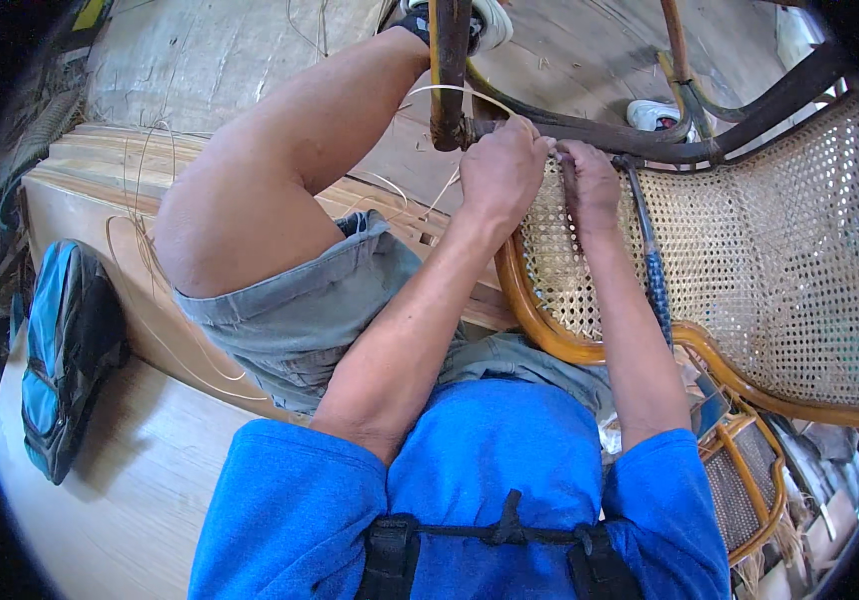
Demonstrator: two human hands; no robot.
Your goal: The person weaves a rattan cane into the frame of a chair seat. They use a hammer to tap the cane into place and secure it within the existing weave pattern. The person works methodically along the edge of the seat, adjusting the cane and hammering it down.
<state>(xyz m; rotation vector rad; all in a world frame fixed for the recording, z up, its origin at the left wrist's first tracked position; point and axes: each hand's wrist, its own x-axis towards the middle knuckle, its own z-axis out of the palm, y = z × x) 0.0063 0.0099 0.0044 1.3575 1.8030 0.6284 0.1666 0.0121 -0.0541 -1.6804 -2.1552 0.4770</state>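
Note:
A chair frame of bent, glossy rattan (512, 290) with woven cane webbing (730, 250) lies tipped before me. At its far left edge my left hand (503, 172) is closed in a pinch on a thin pale cane strip (470, 91), which arches away to the left. My right hand (592, 185) is just beside it, over the webbing, fingers curled and fingertips close to the left ones; what they pinch is too small to make out. Right of that hand, a slim tool with a blue-and-black handle (658, 285) rests on the webbing.
Dark chair legs (449, 80) and rails rise beyond my hands. My bent left leg (260, 180) is at the left. Loose cane strands (145, 240) trail over stacked boards (100, 160). A blue-and-black backpack (55, 350) lies far left. Another cane-panelled piece (750, 480) stands lower right.

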